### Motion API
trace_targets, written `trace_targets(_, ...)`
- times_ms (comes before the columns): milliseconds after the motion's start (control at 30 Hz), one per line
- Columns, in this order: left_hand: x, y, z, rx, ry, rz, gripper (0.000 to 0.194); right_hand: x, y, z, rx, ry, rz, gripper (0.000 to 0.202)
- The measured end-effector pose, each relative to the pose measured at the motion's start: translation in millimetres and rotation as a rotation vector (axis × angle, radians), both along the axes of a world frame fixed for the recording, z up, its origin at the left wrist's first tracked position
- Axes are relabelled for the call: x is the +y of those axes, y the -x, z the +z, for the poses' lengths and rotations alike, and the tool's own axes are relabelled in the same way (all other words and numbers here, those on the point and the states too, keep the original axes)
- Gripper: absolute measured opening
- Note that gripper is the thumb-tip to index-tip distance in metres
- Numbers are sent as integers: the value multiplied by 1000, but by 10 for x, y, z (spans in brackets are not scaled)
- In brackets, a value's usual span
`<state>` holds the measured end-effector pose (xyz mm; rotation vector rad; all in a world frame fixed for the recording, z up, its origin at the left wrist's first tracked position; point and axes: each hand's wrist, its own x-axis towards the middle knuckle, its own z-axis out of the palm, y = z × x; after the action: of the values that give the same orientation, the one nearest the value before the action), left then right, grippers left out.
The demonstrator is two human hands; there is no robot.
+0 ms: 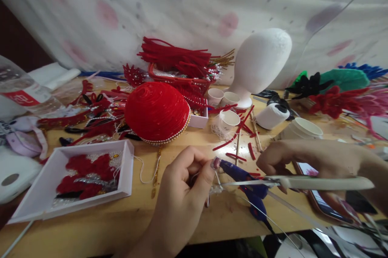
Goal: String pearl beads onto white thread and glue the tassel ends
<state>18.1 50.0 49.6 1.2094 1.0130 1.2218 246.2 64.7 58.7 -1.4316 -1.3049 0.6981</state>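
At six o'clock, the left hand [184, 189], fingertips together, pinches pale thread [218, 178]; at four, the curled right hand [318, 157] grips scissors [327, 183].

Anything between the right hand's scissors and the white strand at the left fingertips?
Nothing visible: the scissors in the right hand point at the white strand by the left hand. The blue glue gun shows behind them, seemingly outside that gap.
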Motion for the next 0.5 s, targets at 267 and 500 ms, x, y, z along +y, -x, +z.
trace_targets(267, -1, -19, -1, -35, 31, -18, 25, 466, 84, 883, -8, 822, 677, 35)
trace_targets(500, -6, -34, -30, -21, 21, -15, 25, 357, -52, 598, 39, 601, 442, 43)
